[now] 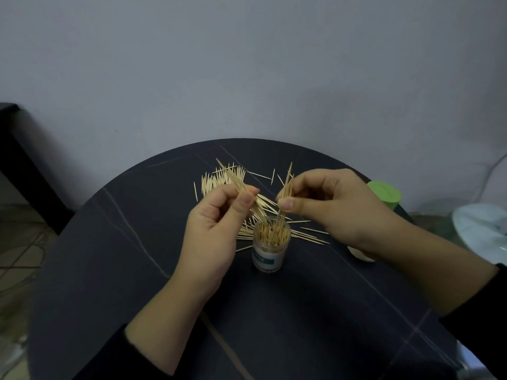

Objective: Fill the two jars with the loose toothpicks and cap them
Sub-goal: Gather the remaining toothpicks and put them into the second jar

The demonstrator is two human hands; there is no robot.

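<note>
Just beneath left hand (216, 229), right hand (329, 209) — jar (270, 255), both pinching toothpicks (231, 175)

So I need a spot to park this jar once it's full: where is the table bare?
Bare: the near half of the table, in front of the jar; also left of the left hand. Crowded: loose toothpicks behind and right of the jar.

A clear, labelled jar (270, 252) stands upright and uncapped on the tabletop (131, 270), toothpicks (271, 234) standing inside; two pinched bundles (232, 176) slant above its mouth. Loose toothpicks (216, 179) lie fanned behind and scattered beside it. A green-topped container (384, 193), perhaps the second jar, stands far right.
</note>
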